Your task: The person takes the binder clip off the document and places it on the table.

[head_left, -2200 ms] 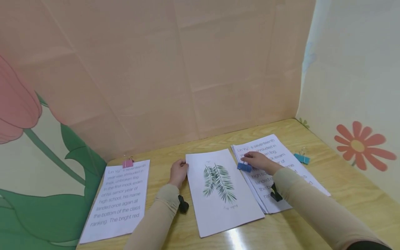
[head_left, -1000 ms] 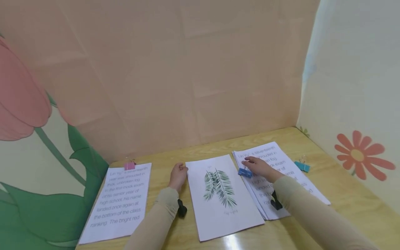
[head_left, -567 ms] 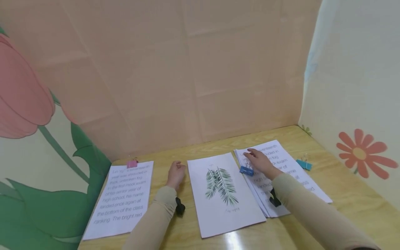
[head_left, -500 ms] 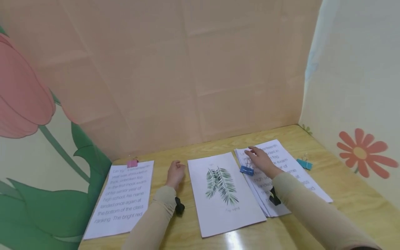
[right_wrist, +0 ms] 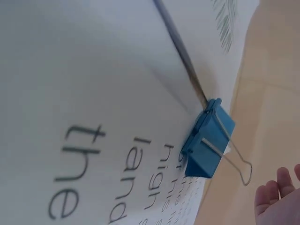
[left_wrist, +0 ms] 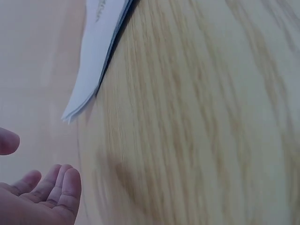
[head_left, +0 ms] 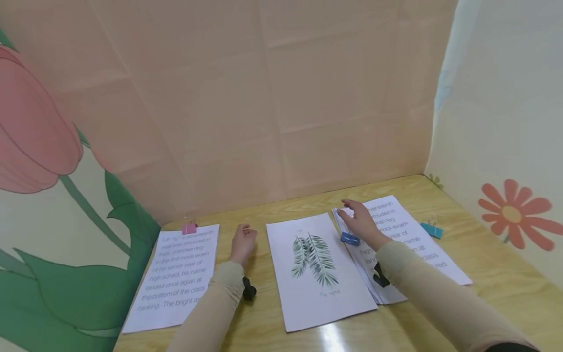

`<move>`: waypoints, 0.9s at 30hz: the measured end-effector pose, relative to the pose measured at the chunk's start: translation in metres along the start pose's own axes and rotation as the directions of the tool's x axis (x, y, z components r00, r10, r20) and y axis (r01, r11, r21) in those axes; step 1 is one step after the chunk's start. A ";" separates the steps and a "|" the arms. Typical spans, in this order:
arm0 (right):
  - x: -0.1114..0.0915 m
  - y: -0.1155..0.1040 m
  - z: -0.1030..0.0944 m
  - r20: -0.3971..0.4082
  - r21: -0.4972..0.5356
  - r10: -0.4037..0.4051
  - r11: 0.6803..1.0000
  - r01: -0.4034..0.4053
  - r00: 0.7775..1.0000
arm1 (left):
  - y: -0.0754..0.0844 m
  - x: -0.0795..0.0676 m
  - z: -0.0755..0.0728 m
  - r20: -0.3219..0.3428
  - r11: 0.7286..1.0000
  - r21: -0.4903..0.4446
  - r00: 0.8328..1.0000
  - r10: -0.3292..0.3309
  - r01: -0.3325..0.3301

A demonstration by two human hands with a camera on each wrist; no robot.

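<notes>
My left hand (head_left: 243, 242) hovers with loosely bent fingers just left of a stack of sheets (head_left: 281, 303) topped by a palm-leaf print. In the left wrist view its fingers (left_wrist: 70, 192) hold nothing, beneath the corner of that paper (left_wrist: 93, 61). To the right, my right hand (head_left: 362, 222) is spread above a stack of text pages (head_left: 398, 234). A blue binder clip (head_left: 350, 238) sits at the left edge of those pages. The right wrist view shows the same blue clip (right_wrist: 211, 140) with its wire handles pointing toward the fingers (right_wrist: 285, 180), a gap between them.
Another text stack (head_left: 171, 278) lies at the left, a pink binder clip (head_left: 189, 228) at its top edge. A teal binder clip (head_left: 432, 230) rests on the wooden table (head_left: 492, 293) right of the pages. Walls stand behind and on both sides.
My right hand has come away from the blue clip, moving up and spreading its fingers. My left hand has drawn back leftward from the palm-leaf stack's edge. The clip stays at the pages' edge.
</notes>
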State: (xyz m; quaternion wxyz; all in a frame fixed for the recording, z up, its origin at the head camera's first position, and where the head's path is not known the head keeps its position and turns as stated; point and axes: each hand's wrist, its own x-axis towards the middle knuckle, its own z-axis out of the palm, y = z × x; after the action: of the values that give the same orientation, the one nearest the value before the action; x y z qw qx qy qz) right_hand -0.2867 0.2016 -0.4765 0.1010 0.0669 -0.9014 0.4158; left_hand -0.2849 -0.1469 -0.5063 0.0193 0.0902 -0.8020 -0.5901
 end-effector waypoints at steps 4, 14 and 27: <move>0.001 -0.002 0.007 -0.033 0.014 -0.050 0.999 0.051 0.998 | -0.001 -0.001 -0.004 -0.014 0.999 0.027 1.000 0.022 -0.021; -0.005 -0.022 0.026 -0.056 0.073 -0.119 0.990 0.123 0.991 | -0.002 -0.002 -0.017 -0.018 0.994 0.060 0.996 0.089 -0.088; -0.017 -0.037 0.061 0.100 0.104 -0.114 0.989 0.104 0.988 | -0.012 -0.006 -0.051 -0.078 0.988 0.096 0.988 0.131 -0.123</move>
State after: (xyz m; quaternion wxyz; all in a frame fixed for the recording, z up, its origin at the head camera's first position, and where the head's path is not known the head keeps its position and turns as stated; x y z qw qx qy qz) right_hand -0.2705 0.1318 -0.4923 0.0721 0.1431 -0.8787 0.4496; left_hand -0.2708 -0.1973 -0.5017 0.0863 0.0644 -0.8307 -0.5463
